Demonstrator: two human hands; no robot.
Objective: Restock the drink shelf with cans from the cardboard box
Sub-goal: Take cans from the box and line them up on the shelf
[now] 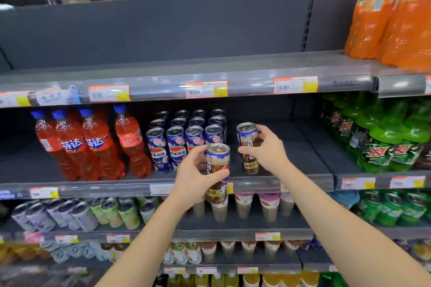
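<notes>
Views: one. Head camera, wide-angle, head-worn; faces forward and slightly down, squarely onto shelf (291, 146); near, shelf fills frame left to right.

The grey shelf (291, 146) holds red bottles (93, 146) on the left, blue cans (177, 144) in the middle and green bottles (384, 146) on the right.

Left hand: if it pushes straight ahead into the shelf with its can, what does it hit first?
Probably the front-right blue can of the block; the left hand holds its cola can right before it. Depth is unclear, so it might slip past on the right.
</notes>
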